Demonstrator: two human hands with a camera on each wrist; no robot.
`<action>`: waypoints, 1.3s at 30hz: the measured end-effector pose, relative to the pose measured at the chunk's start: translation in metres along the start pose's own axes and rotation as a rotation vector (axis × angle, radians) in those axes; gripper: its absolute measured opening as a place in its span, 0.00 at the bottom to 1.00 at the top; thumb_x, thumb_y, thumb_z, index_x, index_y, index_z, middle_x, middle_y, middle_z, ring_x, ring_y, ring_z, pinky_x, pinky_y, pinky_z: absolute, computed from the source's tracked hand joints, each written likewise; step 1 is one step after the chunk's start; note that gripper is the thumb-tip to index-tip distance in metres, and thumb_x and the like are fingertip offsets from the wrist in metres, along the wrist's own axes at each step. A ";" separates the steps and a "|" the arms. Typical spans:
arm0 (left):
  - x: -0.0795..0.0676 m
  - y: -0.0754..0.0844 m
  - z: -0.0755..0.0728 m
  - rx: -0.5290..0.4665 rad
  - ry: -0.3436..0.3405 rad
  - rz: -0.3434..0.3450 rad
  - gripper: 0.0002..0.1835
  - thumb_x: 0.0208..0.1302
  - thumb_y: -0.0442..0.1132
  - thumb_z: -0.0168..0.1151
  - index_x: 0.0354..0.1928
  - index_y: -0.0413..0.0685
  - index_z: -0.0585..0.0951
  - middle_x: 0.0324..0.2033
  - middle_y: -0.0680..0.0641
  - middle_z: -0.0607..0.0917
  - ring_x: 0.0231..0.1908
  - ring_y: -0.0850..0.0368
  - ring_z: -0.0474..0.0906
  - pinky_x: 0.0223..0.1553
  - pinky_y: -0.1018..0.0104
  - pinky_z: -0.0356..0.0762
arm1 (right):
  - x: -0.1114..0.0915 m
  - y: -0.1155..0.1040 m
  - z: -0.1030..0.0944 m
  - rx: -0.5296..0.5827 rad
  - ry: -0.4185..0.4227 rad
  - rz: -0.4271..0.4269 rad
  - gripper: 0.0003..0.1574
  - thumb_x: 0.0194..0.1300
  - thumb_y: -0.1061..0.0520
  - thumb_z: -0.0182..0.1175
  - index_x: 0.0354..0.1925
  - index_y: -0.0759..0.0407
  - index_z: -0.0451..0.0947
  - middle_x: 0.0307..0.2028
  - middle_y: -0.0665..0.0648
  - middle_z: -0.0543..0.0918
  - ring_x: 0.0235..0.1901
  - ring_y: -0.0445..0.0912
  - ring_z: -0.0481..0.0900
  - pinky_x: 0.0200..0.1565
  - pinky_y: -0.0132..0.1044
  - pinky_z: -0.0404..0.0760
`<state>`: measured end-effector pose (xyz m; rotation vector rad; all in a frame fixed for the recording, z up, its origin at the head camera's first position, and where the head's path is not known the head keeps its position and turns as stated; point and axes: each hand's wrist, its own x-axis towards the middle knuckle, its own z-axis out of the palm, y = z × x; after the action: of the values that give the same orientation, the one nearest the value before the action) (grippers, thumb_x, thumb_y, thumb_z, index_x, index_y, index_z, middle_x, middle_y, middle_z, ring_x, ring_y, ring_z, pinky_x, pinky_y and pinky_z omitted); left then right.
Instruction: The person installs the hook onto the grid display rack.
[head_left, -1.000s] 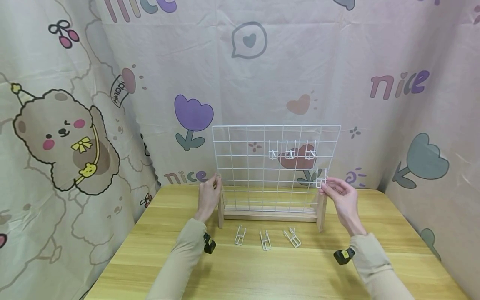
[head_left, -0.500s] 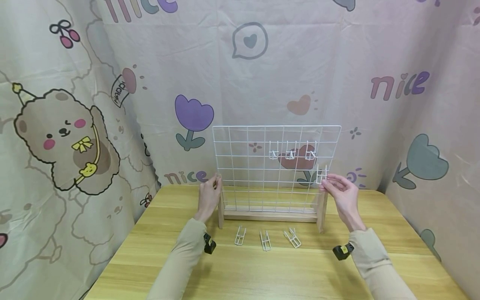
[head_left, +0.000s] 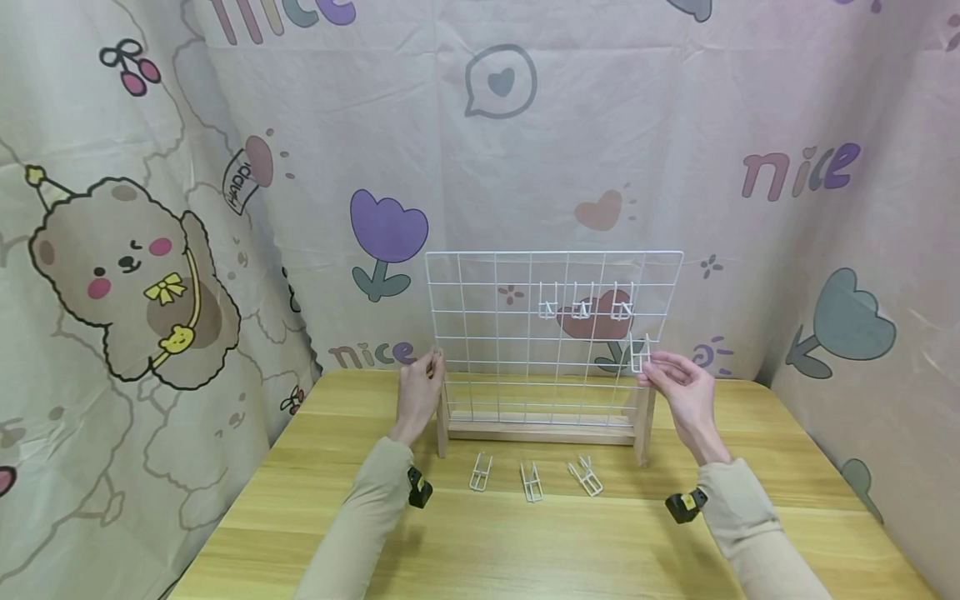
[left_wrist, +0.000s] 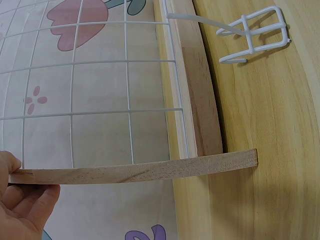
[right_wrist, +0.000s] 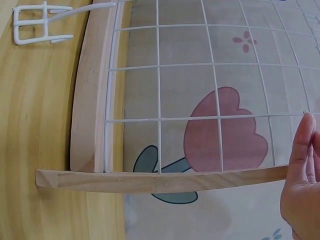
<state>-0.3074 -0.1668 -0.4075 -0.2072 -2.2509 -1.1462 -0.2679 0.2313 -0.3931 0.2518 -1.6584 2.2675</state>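
Observation:
In the head view a white wire grid panel (head_left: 553, 252) stands upright in a wooden stand (head_left: 540, 432). My left hand (head_left: 420, 392) grips the top of the stand's left upright (left_wrist: 130, 172), thumb on one side and fingers on the other in the left wrist view. Thumb and fingertips of my right hand (head_left: 684, 393) pinch a white wire hook (head_left: 640, 358) at the panel's right edge, prongs pointing up. The right wrist view shows only part of that hand, beyond the right upright (right_wrist: 165, 181); the held hook is outside it.
Three hooks hang in a row on the upper right of the panel, the middle one (head_left: 581, 310) among them. Three more lie on the wooden table (head_left: 495, 550) before the stand, including a left hook (head_left: 481, 473) and a right hook (head_left: 586, 477). A printed curtain (head_left: 480, 167) hangs behind.
My right hand first rose slightly with the hook, then the hook dipped a little and turned, its frame now looking narrower. The left hand has stayed on the upright.

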 end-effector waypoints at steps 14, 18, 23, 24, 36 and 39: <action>-0.001 0.001 -0.001 -0.003 -0.006 -0.006 0.16 0.75 0.36 0.55 0.55 0.30 0.81 0.56 0.29 0.81 0.54 0.36 0.84 0.50 0.51 0.86 | -0.003 0.004 -0.001 -0.082 0.030 -0.015 0.12 0.65 0.70 0.64 0.47 0.63 0.81 0.31 0.48 0.91 0.27 0.38 0.89 0.41 0.29 0.88; -0.001 0.001 -0.001 0.004 -0.005 -0.005 0.16 0.75 0.36 0.55 0.54 0.30 0.82 0.56 0.29 0.81 0.54 0.36 0.83 0.51 0.51 0.86 | -0.005 0.005 0.000 -0.100 0.043 -0.014 0.13 0.64 0.70 0.65 0.48 0.68 0.81 0.30 0.47 0.91 0.27 0.38 0.89 0.40 0.29 0.88; -0.001 0.000 -0.001 0.008 -0.006 -0.006 0.17 0.75 0.36 0.55 0.56 0.30 0.80 0.56 0.29 0.81 0.54 0.36 0.83 0.51 0.51 0.86 | -0.007 0.005 0.001 -0.084 0.045 -0.023 0.12 0.62 0.71 0.66 0.46 0.67 0.82 0.30 0.49 0.91 0.27 0.38 0.89 0.38 0.30 0.88; -0.001 0.000 -0.001 0.006 -0.006 -0.006 0.17 0.75 0.36 0.55 0.57 0.30 0.80 0.56 0.29 0.81 0.54 0.36 0.83 0.51 0.51 0.86 | -0.007 0.005 0.001 -0.081 0.046 -0.024 0.12 0.62 0.71 0.66 0.45 0.67 0.82 0.30 0.49 0.91 0.27 0.39 0.89 0.38 0.30 0.88; 0.000 0.001 -0.001 0.006 -0.004 -0.002 0.16 0.75 0.36 0.55 0.56 0.30 0.81 0.54 0.29 0.83 0.53 0.36 0.84 0.53 0.51 0.85 | -0.010 0.010 -0.004 -0.106 0.042 -0.026 0.12 0.63 0.71 0.65 0.47 0.70 0.81 0.32 0.48 0.91 0.28 0.39 0.89 0.39 0.30 0.88; 0.000 0.000 -0.001 0.011 -0.001 0.001 0.16 0.75 0.36 0.56 0.56 0.30 0.81 0.54 0.29 0.83 0.53 0.36 0.84 0.53 0.50 0.85 | -0.010 0.011 -0.007 -0.105 0.036 -0.034 0.12 0.64 0.71 0.64 0.47 0.69 0.82 0.33 0.47 0.91 0.29 0.39 0.90 0.39 0.30 0.88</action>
<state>-0.3068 -0.1670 -0.4071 -0.2050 -2.2572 -1.1330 -0.2618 0.2328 -0.4085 0.2120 -1.7348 2.1398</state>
